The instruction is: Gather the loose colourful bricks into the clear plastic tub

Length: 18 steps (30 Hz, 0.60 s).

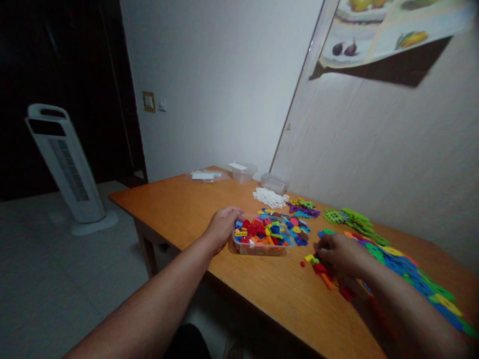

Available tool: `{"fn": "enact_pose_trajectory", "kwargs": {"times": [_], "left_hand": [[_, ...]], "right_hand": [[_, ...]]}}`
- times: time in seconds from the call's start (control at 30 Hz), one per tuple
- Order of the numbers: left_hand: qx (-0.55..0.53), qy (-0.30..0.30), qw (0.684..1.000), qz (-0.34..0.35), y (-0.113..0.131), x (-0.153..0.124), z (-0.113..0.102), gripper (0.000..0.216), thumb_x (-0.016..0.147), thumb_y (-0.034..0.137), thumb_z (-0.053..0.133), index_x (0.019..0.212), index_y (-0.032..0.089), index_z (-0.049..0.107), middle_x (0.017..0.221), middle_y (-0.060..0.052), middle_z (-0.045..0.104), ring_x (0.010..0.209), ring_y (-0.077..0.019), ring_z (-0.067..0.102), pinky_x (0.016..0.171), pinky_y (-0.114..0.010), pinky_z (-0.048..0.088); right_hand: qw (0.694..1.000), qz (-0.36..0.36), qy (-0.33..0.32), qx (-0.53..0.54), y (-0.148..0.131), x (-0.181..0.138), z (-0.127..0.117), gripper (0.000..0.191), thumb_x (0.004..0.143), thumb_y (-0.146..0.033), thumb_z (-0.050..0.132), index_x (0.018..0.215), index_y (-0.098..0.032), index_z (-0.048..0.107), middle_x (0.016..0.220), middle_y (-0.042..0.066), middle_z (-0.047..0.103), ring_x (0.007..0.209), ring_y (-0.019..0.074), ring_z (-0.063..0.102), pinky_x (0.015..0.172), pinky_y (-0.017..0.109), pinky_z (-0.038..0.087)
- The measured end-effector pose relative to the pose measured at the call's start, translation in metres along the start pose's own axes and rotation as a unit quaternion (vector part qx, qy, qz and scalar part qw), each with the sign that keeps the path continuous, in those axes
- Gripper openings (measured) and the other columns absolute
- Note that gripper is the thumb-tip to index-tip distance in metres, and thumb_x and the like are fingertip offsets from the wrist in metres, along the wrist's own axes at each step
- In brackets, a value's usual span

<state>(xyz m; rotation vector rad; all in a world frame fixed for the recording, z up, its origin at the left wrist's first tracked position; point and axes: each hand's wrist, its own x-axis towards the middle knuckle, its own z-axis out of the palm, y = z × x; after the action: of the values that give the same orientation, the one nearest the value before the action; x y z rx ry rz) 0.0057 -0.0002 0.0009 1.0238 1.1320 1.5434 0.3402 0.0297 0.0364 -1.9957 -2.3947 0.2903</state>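
Observation:
A clear plastic box (262, 249) full of small red, blue, yellow and orange toy pieces stands near the table's front edge. My left hand (223, 224) is closed on its left rim. To the right, my right hand (339, 253) is low over a loose group of small building pieces, its fingers curled downward. What its fingertips hold, if anything, is hidden. Just below those fingers are red pieces (320, 269) and an orange piece (327, 282). One small red piece (303, 264) lies apart, between the box and the right hand.
Behind the box lie flat colourful discs (299, 230) and white snowflake shapes (270, 197). Green interlocking pieces (354, 219) and a long pile of blue and green pieces (407, 271) spread along the wall. Empty clear containers (244, 173) stand at the back. A tower fan (69, 164) is on the floor.

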Motion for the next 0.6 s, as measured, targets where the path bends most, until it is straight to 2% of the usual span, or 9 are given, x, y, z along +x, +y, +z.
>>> {"fn": "enact_pose_trajectory", "kwargs": {"times": [0.2, 0.37, 0.6], "left_hand": [[0.011, -0.003, 1.0, -0.004, 0.001, 0.0, 0.0, 0.023, 0.074, 0.024, 0.056, 0.091, 0.013, 0.067, 0.072, -0.002, 0.07, 0.057, -0.0135, 0.061, 0.056, -0.023, 0.047], [0.016, 0.001, 1.0, -0.001, 0.001, 0.0, 0.0, 0.023, 0.074, 0.024, 0.056, 0.091, 0.013, 0.067, 0.072, -0.002, 0.07, 0.059, -0.0137, 0.062, 0.058, -0.023, 0.047], [0.016, 0.001, 1.0, -0.004, 0.001, -0.001, 0.001, 0.023, 0.074, 0.025, 0.057, 0.091, 0.013, 0.067, 0.072, -0.002, 0.07, 0.058, -0.0133, 0.06, 0.056, -0.023, 0.047]], "right_hand": [[0.998, -0.031, -0.007, 0.048, 0.009, 0.005, 0.005, 0.012, 0.075, -0.023, 0.057, 0.08, -0.02, 0.067, 0.078, 0.003, 0.071, 0.071, 0.0164, 0.063, 0.062, 0.025, 0.041], [0.998, -0.026, 0.01, 0.064, 0.016, 0.005, 0.002, 0.016, 0.08, -0.03, 0.056, 0.076, -0.019, 0.067, 0.072, 0.003, 0.07, 0.067, 0.0168, 0.062, 0.06, 0.026, 0.042], [0.997, -0.038, -0.022, 0.064, 0.016, 0.007, 0.01, 0.016, 0.07, -0.021, 0.061, 0.083, -0.02, 0.069, 0.083, 0.002, 0.073, 0.077, 0.0179, 0.065, 0.067, 0.026, 0.045]]}}
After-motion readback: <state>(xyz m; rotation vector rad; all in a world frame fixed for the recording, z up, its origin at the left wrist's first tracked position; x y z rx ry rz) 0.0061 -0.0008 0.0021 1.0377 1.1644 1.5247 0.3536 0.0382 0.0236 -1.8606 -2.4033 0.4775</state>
